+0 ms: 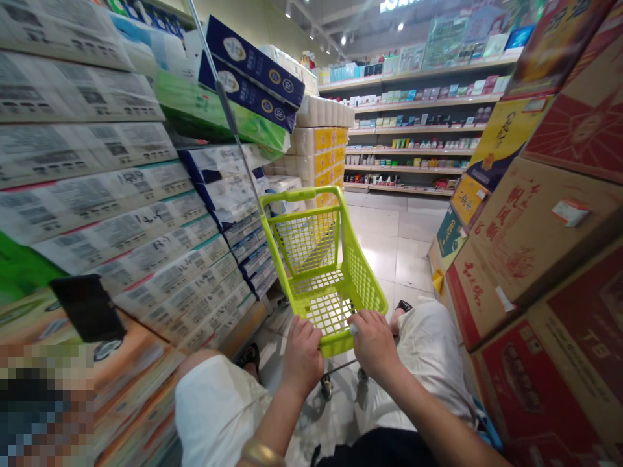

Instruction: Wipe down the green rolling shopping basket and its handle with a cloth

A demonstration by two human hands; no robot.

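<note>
A lime-green plastic shopping cart (372, 288) stands between my knees, with a mesh back and floor and nothing visible in its basket. My left hand (302, 353) is closed over the left part of its near rim, fingers curled inward. Over the right part of the same rim curls my right hand (374, 340), also closed. A small pale object, perhaps a ring, shows at the right hand's fingers. Dark caster wheels (326, 387) touch the floor below. A thin metal pole (226, 100) rises from the cart's far left corner.
Stacked cartons (111, 201) line the left side, with blue boxes (253, 65) above. Brown and red cartons (530, 220) rise close on the right. Beyond a tiled aisle (377, 230) are shelves (403, 130) of small packages. A black phone-like object (87, 308) is at left.
</note>
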